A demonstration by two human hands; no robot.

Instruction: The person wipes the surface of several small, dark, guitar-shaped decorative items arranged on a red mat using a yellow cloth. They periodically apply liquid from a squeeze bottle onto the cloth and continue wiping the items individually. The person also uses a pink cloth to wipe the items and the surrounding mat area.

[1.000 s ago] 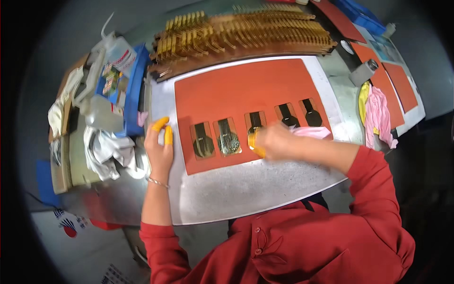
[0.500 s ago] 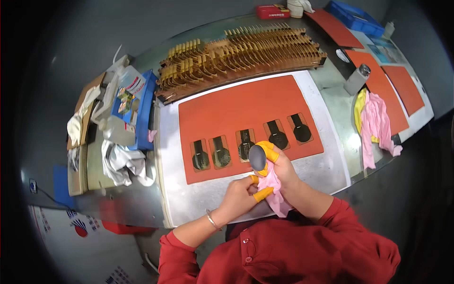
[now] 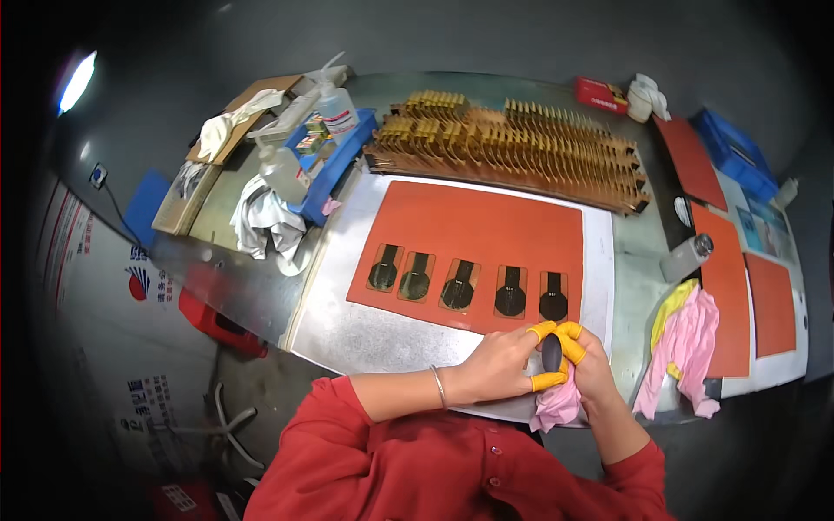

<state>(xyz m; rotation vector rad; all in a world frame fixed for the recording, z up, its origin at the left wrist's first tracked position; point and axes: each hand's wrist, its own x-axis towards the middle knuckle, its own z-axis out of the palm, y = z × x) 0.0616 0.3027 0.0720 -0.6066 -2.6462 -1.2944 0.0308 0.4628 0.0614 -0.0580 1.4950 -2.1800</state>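
A dark grey oval piece (image 3: 552, 352) is held between my two hands, off the near right corner of the orange mat (image 3: 469, 219). My left hand (image 3: 497, 368), in yellow finger cots, pinches it with thumb and fingertips from the left. My right hand (image 3: 594, 365), also in yellow finger cots, grips it from the right along with a bunched pink cloth (image 3: 559, 405) that hangs below. On the mat lies a row of several flat rectangular pieces, each with a black round-ended shape, such as the middle one (image 3: 459, 285). The underside of the oval piece is hidden.
Behind the mat stands a long rack (image 3: 512, 148) of upright brass-coloured pieces. At left are a blue tray (image 3: 334, 169) with bottles and a white cloth (image 3: 265, 221). To the right stand a grey metal-topped bottle (image 3: 686, 258) and another pink cloth (image 3: 686, 347).
The view has turned, and both hands now sit further right past the mat's corner. My left fingers have moved from the cloth up to the oval piece, which now appears narrower.
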